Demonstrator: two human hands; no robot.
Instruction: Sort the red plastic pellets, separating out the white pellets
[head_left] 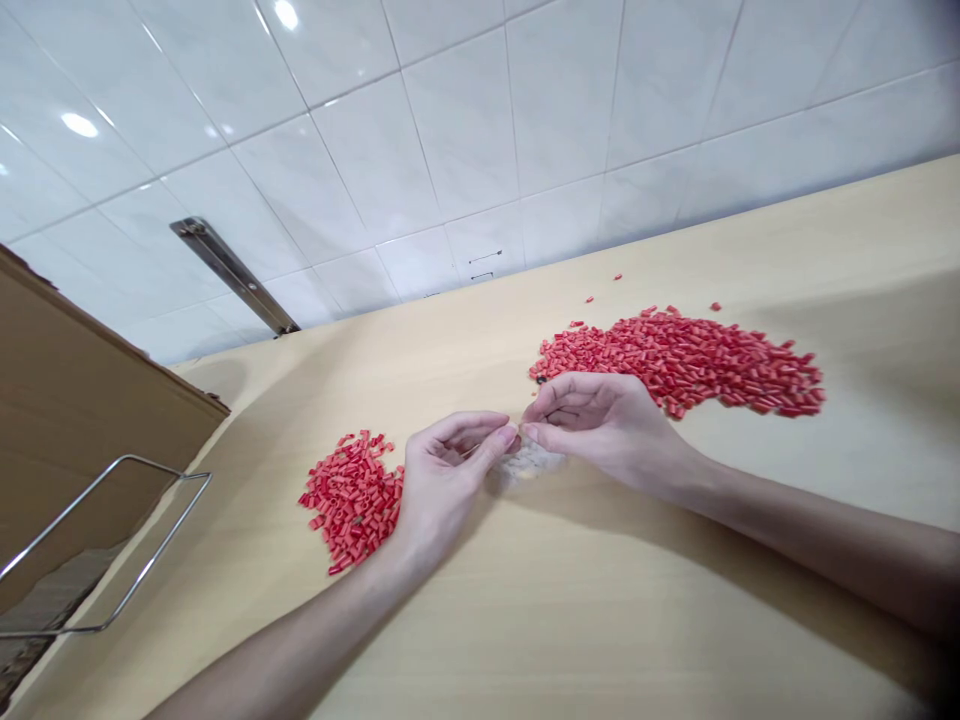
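Note:
Both hands meet near the middle of the table, fingertips almost touching. My left hand (450, 465) has its thumb and index finger pinched together; what they hold, if anything, is too small to name. Thumb and fingers of my right hand (600, 425) are also closed in a pinch, with their contents hidden. Below the fingertips a small whitish, translucent patch (529, 462) lies on the table. A larger heap of small red tubular pieces (697, 360) spreads behind my right hand. Beside my left hand is a smaller heap of the same red pieces (352, 495).
Pale wooden table (570, 620) against a white tiled wall (465, 130). At the left stand a cardboard box (90, 400) and a bent metal wire frame (154, 560). A metal bar (236, 275) leans at the wall. A few loose red pieces (618, 277) lie behind the larger heap.

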